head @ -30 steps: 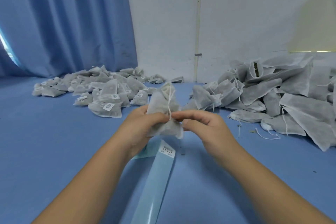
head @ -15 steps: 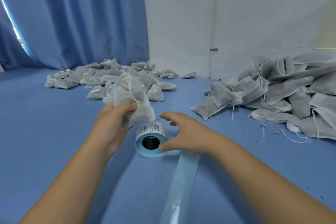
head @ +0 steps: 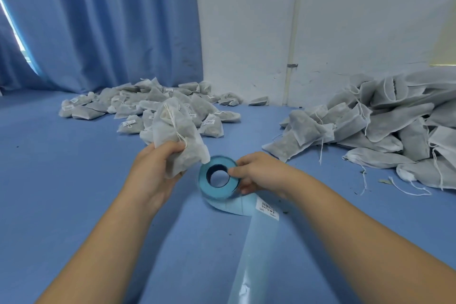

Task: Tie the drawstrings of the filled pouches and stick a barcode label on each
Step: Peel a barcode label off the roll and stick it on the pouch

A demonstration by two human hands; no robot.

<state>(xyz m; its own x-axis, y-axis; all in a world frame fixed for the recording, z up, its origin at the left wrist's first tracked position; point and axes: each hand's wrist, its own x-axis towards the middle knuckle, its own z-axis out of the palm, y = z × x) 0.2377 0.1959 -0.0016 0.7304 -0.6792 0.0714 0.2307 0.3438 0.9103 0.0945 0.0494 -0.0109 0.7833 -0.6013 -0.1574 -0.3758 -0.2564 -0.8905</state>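
My left hand (head: 153,173) grips a filled white pouch (head: 176,136) and holds it up above the blue surface, its tied drawstring hanging down the front. Just right of it, my right hand (head: 257,173) grips a blue roll of barcode labels (head: 218,184), thumb at the core hole and fingers round the outside. The roll's backing strip (head: 254,242) trails toward me, with one white barcode label (head: 267,208) on it below my right wrist.
A heap of labelled, tied pouches (head: 148,108) lies at the back left. A larger pile of pouches with loose strings (head: 385,128) fills the right side. Blue curtain (head: 98,22) and white wall (head: 320,20) stand behind. The blue surface (head: 61,192) spreads around my arms.
My right hand let go of the pouch string, went down to the label roll and took hold of it, tilting it up. My left hand kept the pouch and shifted it left.
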